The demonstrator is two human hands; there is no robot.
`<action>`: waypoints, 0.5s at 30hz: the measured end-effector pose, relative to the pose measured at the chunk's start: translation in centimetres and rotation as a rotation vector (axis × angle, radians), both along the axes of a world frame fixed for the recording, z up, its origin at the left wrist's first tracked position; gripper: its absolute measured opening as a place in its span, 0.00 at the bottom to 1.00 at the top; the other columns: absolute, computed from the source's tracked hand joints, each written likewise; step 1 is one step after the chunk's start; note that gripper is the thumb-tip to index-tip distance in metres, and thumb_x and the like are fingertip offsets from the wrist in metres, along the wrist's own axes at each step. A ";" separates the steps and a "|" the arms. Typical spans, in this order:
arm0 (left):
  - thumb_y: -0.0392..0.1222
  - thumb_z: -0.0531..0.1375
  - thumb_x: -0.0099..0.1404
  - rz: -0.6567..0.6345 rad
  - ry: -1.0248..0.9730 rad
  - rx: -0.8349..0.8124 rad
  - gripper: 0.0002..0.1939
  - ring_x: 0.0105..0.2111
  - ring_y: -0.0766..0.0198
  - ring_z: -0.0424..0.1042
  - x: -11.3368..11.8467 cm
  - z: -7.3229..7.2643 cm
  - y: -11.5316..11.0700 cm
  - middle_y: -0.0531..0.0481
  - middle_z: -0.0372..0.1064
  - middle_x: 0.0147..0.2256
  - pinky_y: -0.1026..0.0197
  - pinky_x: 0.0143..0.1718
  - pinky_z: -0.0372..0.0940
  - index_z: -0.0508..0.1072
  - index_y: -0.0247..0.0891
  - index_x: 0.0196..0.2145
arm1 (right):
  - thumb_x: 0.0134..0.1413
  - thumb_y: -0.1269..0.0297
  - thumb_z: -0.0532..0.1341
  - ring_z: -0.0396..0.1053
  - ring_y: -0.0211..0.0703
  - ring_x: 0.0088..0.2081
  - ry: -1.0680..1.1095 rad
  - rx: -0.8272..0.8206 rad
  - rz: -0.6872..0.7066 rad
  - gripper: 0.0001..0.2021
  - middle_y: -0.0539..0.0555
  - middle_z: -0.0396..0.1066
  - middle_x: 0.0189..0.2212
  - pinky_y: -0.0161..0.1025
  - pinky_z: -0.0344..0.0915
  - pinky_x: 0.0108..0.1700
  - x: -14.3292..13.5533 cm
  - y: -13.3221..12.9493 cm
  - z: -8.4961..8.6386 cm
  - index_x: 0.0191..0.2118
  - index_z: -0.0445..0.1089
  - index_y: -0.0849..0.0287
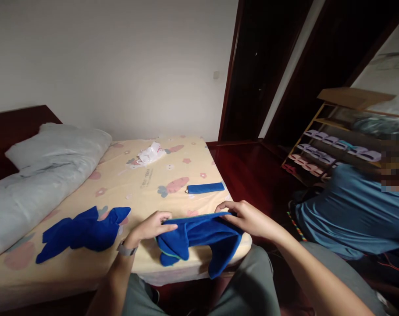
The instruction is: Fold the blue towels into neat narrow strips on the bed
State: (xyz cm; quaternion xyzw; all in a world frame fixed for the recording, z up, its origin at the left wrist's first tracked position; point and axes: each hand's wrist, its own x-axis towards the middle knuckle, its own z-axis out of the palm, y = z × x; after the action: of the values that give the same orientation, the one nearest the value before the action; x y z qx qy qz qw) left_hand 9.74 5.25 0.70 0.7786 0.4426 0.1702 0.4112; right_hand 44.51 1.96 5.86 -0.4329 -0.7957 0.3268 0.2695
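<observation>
A blue cloth (202,232) with a green edge is stretched between my two hands at the bed's front right corner, its lower part hanging down. My left hand (155,226) pinches its upper left edge between thumb and fingers. At the upper right edge, my right hand (240,216) grips the same cloth. Another blue cloth (84,232) lies crumpled on the bed to the left of my left hand. Beyond the held cloth rests a narrow folded blue strip (206,188), near the bed's right edge.
The bed (147,184) has a patterned yellow sheet. A white plastic bag (151,153) lies farther back, and a grey quilt (48,175) covers the left side. On the right, a person in a blue shirt (344,210) is near a shoe rack (334,120).
</observation>
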 end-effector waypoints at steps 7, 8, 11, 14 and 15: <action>0.58 0.64 0.50 0.317 0.105 0.037 0.21 0.28 0.64 0.62 -9.3 2.6 -1.9 0.55 0.59 0.24 0.61 0.32 0.63 0.60 0.42 0.21 | 0.51 0.45 0.67 0.50 0.32 0.22 -0.058 -0.402 0.238 0.23 0.44 0.55 0.18 0.32 0.45 0.24 3.3 -0.6 -3.8 0.21 0.65 0.60; 0.58 0.66 0.47 0.347 0.117 0.041 0.21 0.28 0.64 0.62 -10.4 2.9 -2.5 0.56 0.59 0.24 0.61 0.32 0.64 0.61 0.42 0.20 | 0.48 0.46 0.69 0.49 0.32 0.22 -0.052 -0.478 0.276 0.23 0.43 0.54 0.19 0.31 0.44 0.24 3.7 -1.0 -5.0 0.21 0.63 0.59; 0.60 0.68 0.40 0.452 0.144 0.060 0.23 0.26 0.63 0.63 -13.5 3.3 -4.8 0.54 0.61 0.22 0.59 0.31 0.65 0.63 0.42 0.17 | 0.44 0.53 0.70 0.49 0.32 0.24 -0.075 -0.585 0.290 0.19 0.42 0.53 0.20 0.31 0.43 0.25 5.2 -2.5 -8.2 0.23 0.60 0.58; 0.66 0.66 0.36 0.627 0.116 0.168 0.25 0.27 0.58 0.68 -16.3 3.1 -6.9 0.50 0.66 0.22 0.54 0.31 0.68 0.65 0.44 0.16 | 0.45 0.61 0.65 0.51 0.34 0.25 -0.042 -0.607 0.176 0.13 0.43 0.55 0.21 0.31 0.46 0.26 6.9 -4.2 -9.9 0.25 0.59 0.57; 0.69 0.65 0.35 0.704 0.126 0.222 0.26 0.27 0.56 0.69 -17.1 3.0 -7.6 0.50 0.67 0.22 0.53 0.32 0.69 0.64 0.44 0.16 | 0.45 0.62 0.64 0.53 0.35 0.26 -0.007 -0.597 0.116 0.11 0.43 0.56 0.22 0.31 0.49 0.27 7.5 -4.7 -10.0 0.25 0.60 0.57</action>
State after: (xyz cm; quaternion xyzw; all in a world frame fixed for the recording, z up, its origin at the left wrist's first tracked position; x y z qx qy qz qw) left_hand -7.35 -2.30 3.66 0.6277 0.6863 0.2998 0.2124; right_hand 51.96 -2.78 -4.11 -0.4479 -0.6888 0.5596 0.1087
